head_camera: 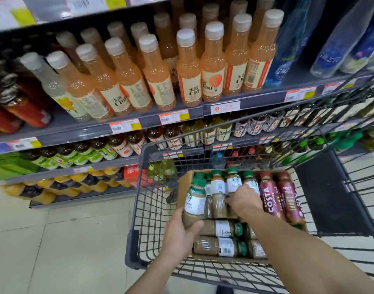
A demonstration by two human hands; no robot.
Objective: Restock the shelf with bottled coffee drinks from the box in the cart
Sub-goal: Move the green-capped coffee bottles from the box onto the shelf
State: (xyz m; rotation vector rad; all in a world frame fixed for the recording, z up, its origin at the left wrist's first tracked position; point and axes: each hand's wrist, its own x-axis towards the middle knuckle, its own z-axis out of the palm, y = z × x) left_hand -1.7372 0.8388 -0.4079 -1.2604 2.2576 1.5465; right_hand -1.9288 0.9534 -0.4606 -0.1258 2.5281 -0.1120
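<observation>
Left hand (179, 232) is wrapped round the base of a green-capped bottle (195, 200) of milky coffee, thumb across the front. The bottle stands tilted at the left edge of the box (183, 187). My right hand (244, 201) reaches into the middle of the upright bottles (218, 187), fingers curled down among them. I cannot tell whether it has one gripped or is only touching.

I judge this the picking step: one bottle in hand, a second being chosen, nothing shelved in this reach. Next I need to lift the left bottle straight up past the box wall and the wire rim of the cart (143, 153), then turn toward the shelves (97, 130). Which row takes this coffee I cannot make out from here.

Inside the box, green-capped coffees stand packed at the back. Two red Costa bottles (271, 198) lean against its right side, and more green-capped ones lie flat (222, 229) toward me, stacked in rows. The box sits in the cart's basket. Beyond, peach drinks (211, 81) fill the upper shelf, with darker bottles on the rows below.
</observation>
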